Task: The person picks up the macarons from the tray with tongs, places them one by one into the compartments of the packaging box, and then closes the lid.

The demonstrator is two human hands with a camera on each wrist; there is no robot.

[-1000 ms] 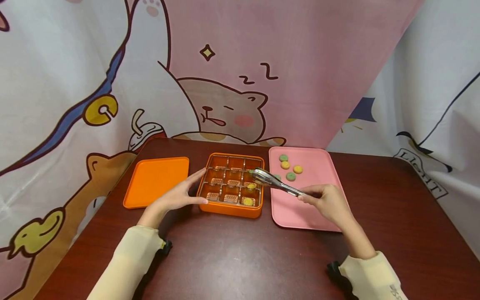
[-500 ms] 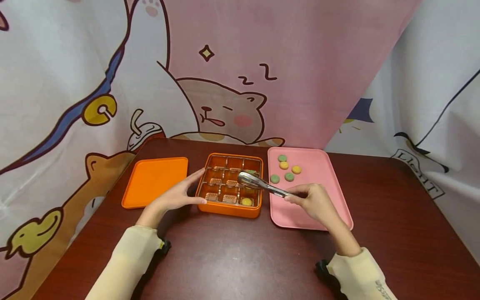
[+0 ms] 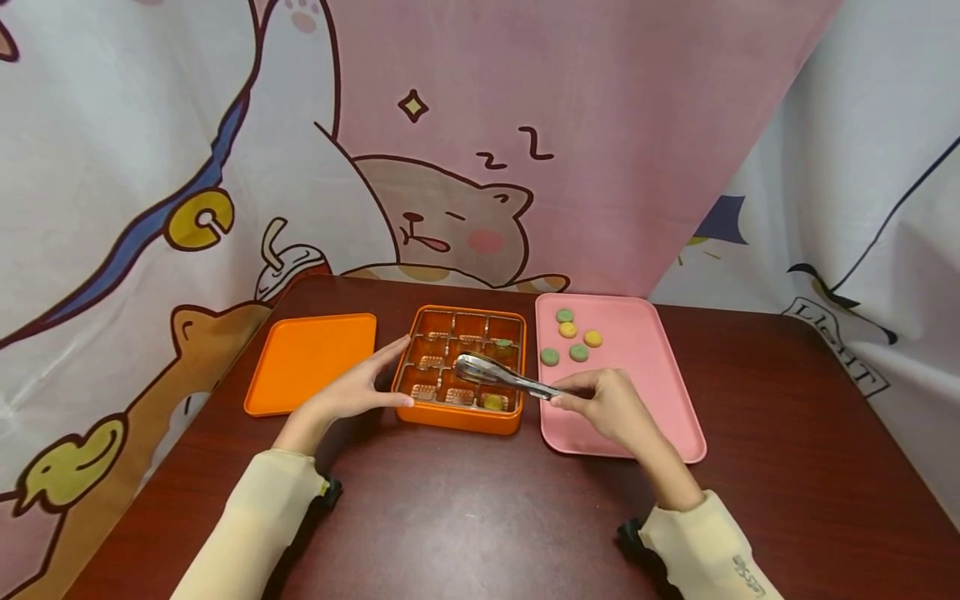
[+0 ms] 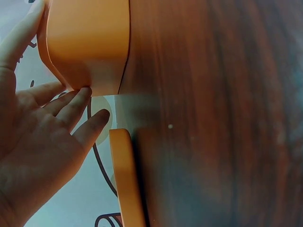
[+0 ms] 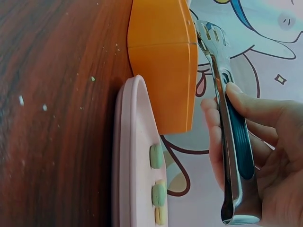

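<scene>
In the head view, an orange box (image 3: pixel 459 421) with a clear compartment insert stands mid-table. A green macaron (image 3: pixel 503 342) and a yellow macaron (image 3: pixel 493 402) lie in compartments of its right column. My left hand (image 3: pixel 352 392) rests against the box's left side, thumb and fingers spread; in the left wrist view its fingertips touch the wall. My right hand (image 3: pixel 603 404) grips metal tongs (image 3: pixel 498 377), whose head hangs over the box's middle. Whether a macaron sits between the tong tips cannot be made out. The right wrist view shows thumb and fingers around the tongs' handle (image 5: pixel 236 142).
Right of the box, a pink tray (image 3: pixel 637 333) bears several green and yellow macarons (image 3: pixel 578 353) towards its left and back. An orange lid (image 3: pixel 311 362) lies flat to the left, behind the left hand. A printed cloth (image 3: pixel 600 167) hangs behind the dark wooden table (image 3: pixel 465 517).
The right hand has carried the tongs leftward, from the box's right column to over its middle. The left hand has stayed against the box.
</scene>
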